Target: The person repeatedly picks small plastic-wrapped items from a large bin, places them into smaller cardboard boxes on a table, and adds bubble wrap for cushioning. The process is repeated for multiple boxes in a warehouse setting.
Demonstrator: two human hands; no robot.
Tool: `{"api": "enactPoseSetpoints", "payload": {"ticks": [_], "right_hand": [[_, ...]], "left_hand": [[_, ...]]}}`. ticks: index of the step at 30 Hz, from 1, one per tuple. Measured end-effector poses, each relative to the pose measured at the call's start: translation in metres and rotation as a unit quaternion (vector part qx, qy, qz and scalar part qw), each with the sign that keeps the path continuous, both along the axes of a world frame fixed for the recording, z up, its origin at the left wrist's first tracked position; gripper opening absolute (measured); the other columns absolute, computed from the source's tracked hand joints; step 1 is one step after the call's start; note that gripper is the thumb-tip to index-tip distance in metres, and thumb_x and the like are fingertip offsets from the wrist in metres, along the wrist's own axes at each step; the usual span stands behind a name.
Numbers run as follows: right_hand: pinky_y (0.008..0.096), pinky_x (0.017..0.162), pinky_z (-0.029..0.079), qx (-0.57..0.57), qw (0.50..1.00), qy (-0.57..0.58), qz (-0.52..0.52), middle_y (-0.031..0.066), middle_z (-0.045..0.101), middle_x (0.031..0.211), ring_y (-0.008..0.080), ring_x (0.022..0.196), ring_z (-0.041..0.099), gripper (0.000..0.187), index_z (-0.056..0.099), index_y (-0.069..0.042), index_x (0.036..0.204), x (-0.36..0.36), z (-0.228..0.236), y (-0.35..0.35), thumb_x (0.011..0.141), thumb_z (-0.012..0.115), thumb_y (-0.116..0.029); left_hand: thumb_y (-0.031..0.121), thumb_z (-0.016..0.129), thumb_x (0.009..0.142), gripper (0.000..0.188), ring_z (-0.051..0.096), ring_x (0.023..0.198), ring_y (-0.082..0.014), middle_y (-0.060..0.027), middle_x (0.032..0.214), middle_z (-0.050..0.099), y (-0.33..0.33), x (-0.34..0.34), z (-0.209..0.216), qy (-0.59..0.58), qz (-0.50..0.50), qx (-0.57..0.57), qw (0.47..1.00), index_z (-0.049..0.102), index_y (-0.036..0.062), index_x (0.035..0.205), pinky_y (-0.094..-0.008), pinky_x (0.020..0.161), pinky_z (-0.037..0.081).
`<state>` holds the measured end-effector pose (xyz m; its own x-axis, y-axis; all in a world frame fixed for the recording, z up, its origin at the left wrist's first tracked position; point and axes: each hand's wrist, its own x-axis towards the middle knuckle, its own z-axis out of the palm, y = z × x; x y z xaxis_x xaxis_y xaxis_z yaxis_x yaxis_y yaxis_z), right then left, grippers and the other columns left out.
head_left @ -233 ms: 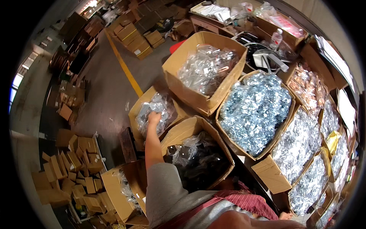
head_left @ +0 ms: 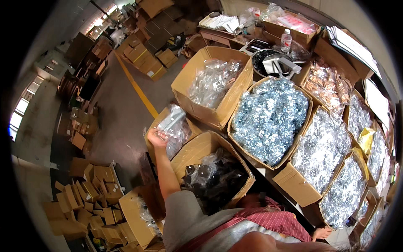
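Observation:
Above the small open carton [head_left: 152, 131] left of centre, my left hand [head_left: 158, 137] is closed on a clear plastic bag. The bag [head_left: 172, 119] has a pale grey, elongated piece inside and is lifted towards the carton's rim. More clear bags lie below it, partly hidden. Low on the right my right hand [head_left: 322, 232] rests beside the box of small silver packets [head_left: 343, 195]. Its fingers are small and partly hidden, so I cannot make out whether it holds anything.
Near my left forearm stands a carton of black parts in clear bags [head_left: 214, 176]. Behind it are a carton of clear bags [head_left: 216, 82] and a carton of bluish metal packets [head_left: 270, 122]. A bottle [head_left: 286, 40] stands at the back. Empty cartons [head_left: 90, 197] pile up at the left.
My left hand has come up out of the small carton with the clear plastic bag and turned, its fingers now showing. The whole view has shifted slightly. My right hand shows more.

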<state>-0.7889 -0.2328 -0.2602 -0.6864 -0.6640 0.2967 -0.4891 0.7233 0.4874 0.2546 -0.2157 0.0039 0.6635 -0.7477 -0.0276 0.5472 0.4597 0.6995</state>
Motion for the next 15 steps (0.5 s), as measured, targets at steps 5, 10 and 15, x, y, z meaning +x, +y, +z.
{"api": "enactPoseSetpoints", "payload": {"ticks": [5,10,15], "right_hand": [[0.0487,0.096,0.044,-0.24,0.949,-0.201,0.025,0.0162,0.053,0.135,0.0409,0.115,0.052,0.053,0.048,-0.011,0.139,0.004,0.053,-0.017,0.095,0.049,-0.039],[0.0472,0.105,0.038,-0.19,0.937,-0.176,0.233,0.0238,0.05,0.136,0.04,0.126,0.047,0.047,0.051,-0.001,0.134,-0.064,0.055,-0.009,0.092,0.048,-0.023],[0.0469,0.101,0.039,-0.356,0.85,-0.288,0.26,0.0252,0.058,0.118,0.0411,0.114,0.051,0.039,0.056,0.005,0.118,-0.075,0.075,-0.02,0.081,0.053,-0.007]], "left_hand": [[0.018,0.048,0.072,0.011,0.058,0.07,-0.0249,-0.0097,0.068,0.055,-0.043,-0.1,0.12,-0.03,0.014,-0.148,0.988,0.043,0.0094,0.066,-0.0437,0.07,0.052],[0.019,0.057,0.075,0.021,0.057,0.079,-0.0312,-0.0125,0.073,0.058,-0.118,-0.228,0.176,0.009,-0.242,-0.25,0.937,0.041,0.0092,0.066,-0.0511,0.079,0.048],[0.019,0.056,0.079,0.016,0.06,0.08,-0.0259,-0.008,0.076,0.058,-0.184,-0.383,0.16,0.07,-0.363,-0.22,0.903,0.045,0.0089,0.076,-0.049,0.081,0.054]]}}
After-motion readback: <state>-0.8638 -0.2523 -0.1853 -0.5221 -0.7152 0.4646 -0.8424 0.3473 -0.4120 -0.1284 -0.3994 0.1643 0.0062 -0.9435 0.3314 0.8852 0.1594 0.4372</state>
